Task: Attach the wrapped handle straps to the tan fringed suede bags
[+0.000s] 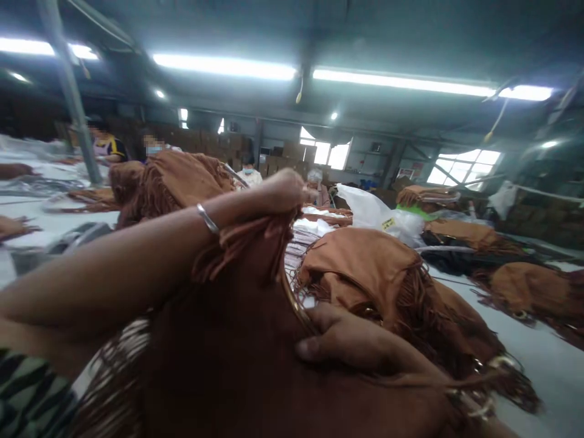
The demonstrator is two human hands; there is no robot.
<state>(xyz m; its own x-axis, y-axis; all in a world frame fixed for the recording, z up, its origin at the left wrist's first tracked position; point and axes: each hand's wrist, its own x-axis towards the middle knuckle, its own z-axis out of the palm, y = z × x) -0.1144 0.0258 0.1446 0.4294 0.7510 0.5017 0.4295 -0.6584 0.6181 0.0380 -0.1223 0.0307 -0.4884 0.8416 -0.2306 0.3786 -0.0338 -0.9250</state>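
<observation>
On the left, a brown pile (182,179) stands behind the forearm with its silver bangle (208,219). The fringed brown piece (237,340) hangs in front, its top gripped in the left hand's (286,191) curled fingers; the right hand (360,344) pinches its gold-coloured edge (294,304). Rightward, brown fringed pieces (365,258) cover the white tabletop (511,319).

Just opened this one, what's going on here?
A person holds up a dark brown fringed piece in front of the camera. The left hand, its wrist in a silver bangle, is closed at the top by the fringe, while the right hand grips lower down, thumb by a curved gold-toned edge. Brown fringed goods lie heaped beyond, to the right and left, and other people are in the background.
</observation>
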